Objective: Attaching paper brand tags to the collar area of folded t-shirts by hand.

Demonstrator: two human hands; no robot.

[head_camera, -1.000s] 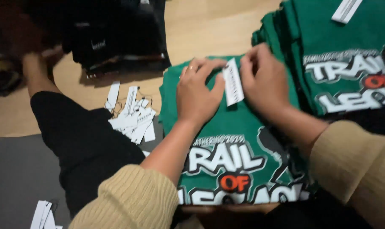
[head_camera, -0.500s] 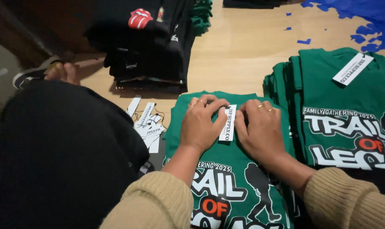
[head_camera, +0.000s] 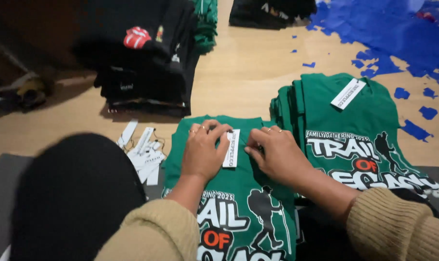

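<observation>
A folded green cotton T-shirt with a white and orange print [head_camera: 238, 212] lies flat on the pale wooden desk [head_camera: 248, 72] directly below the camera. A narrow white paper hang tag [head_camera: 231, 148] sits at its neckline, and both hands work on it. The left hand [head_camera: 203, 152] rests palm down on the shirt, its fingertips curled and pinching the tag's left edge. The right hand [head_camera: 277, 154] lies beside it, fingers pressed together and bent toward the collar just right of the tag; what they grip underneath is hidden.

Judging by how things lie, the tagging is partway through: to the right stands a stack of matching folded green T-shirts [head_camera: 350, 130], the top one carrying its own white tag [head_camera: 348, 93] at the collar, while the shirt under the hands looks not quite finished. A loose heap of spare white tags [head_camera: 143, 150] waits on the desk just left of the shirt.

Farther back sits a pile of folded black garments [head_camera: 142, 63], one showing a red patch. Blue paint patches [head_camera: 388, 38] mark the desk at upper right. A dark rounded shape [head_camera: 69, 193], apparently the person's own clothing, covers the lower left and hides part of the desk there. Nothing lies between the hands and the tag.
</observation>
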